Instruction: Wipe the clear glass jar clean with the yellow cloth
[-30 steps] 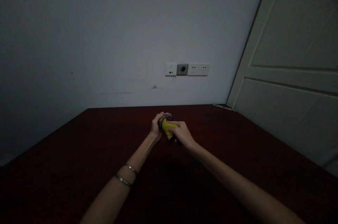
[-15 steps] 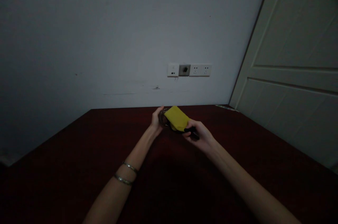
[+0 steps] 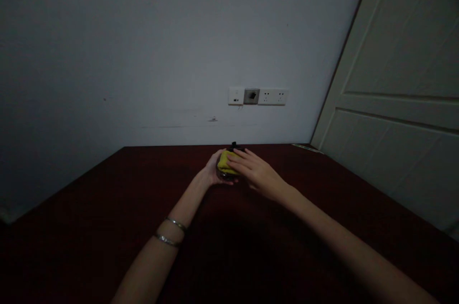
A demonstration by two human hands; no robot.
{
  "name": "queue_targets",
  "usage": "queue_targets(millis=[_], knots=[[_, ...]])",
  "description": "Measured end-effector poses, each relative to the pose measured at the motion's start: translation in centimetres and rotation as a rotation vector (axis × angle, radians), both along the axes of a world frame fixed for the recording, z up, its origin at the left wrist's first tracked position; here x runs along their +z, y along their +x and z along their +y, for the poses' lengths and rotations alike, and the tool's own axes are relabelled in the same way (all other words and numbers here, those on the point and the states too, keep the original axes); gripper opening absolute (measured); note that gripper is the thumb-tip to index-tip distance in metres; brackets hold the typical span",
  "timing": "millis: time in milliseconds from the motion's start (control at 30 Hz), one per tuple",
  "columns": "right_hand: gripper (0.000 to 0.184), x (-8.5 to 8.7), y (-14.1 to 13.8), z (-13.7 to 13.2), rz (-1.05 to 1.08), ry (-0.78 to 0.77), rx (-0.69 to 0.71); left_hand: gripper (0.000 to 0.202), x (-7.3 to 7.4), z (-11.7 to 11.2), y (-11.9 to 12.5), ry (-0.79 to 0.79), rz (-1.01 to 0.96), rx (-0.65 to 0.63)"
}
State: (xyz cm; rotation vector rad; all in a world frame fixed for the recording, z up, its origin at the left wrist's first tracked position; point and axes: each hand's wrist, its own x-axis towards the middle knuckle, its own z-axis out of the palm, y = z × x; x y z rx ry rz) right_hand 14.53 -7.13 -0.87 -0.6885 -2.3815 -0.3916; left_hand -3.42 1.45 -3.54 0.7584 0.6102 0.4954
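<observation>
In the head view, my left hand point(image 3: 212, 170) is wrapped round a dark, see-through round container, perhaps glass, whose shiny lower rim shows by my fingers. On top of it, or partly in it, sits a bunched yellow cloth point(image 3: 224, 162); I cannot tell which. My right hand point(image 3: 256, 170) lies over the cloth from the right with its fingers stretched out, touching it. A small black piece point(image 3: 234, 144) sticks up behind the fingers; what it belongs to is hidden.
Beneath my hands spreads a dark red tabletop point(image 3: 161, 165), reaching the pale wall point(image 3: 172, 55). Sockets and a switch panel point(image 3: 258, 96) are set in the wall. A panelled door point(image 3: 394, 70) stands at the right, with a thin strip point(image 3: 307, 148) near its foot.
The yellow cloth has moved left and looks more bunched, down at the container. My right hand has gone from gripping its black end to lying over it with fingers extended.
</observation>
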Motion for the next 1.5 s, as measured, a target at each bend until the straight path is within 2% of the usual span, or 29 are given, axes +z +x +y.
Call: queue_targets(millis=[100,333,500,667,900,1000,1100,1233,1333,1500], knots=[[0.045,0.8,0.2,1.2,-0.265,0.111,0.056,0.057,-0.4,0.2,-0.3,-0.013,-0.027,-0.02],[0.034,1.8,1.1,3.2,-0.498,0.233,0.172,0.073,-1.7,0.5,-0.7,0.027,-0.023,-0.157],[0.03,2.0,0.5,3.1,-0.653,0.299,0.214,0.071,-1.7,0.0,-0.2,0.01,0.064,-0.185],[0.033,2.2,0.0,3.7,-0.729,0.352,0.233,0.068,-1.3,-0.5,0.0,-0.014,0.126,-0.144],[0.032,2.0,0.7,5.5,-0.739,0.424,0.292,0.061,-2.1,0.2,0.3,-0.043,0.061,-0.222],[0.031,1.3,0.9,5.6,-0.689,0.428,0.261,0.062,-2.3,0.3,0.4,-0.055,0.048,-0.161],[0.03,0.5,0.8,5.2,-0.633,0.389,0.187,0.059,-2.0,0.2,0.5,-0.051,0.135,-0.047],[0.028,-0.1,0.0,4.3,-0.616,0.23,0.013,0.05,-1.4,-0.1,0.6,-0.012,0.244,0.135],[0.028,0.1,-1.2,3.3,-0.604,0.012,-0.141,0.043,-0.8,-0.3,0.5,0.017,0.265,0.231],[0.021,1.4,-3.4,1.9,-0.517,-0.119,-0.301,0.039,-0.3,-0.4,0.6,0.022,0.263,0.364]])
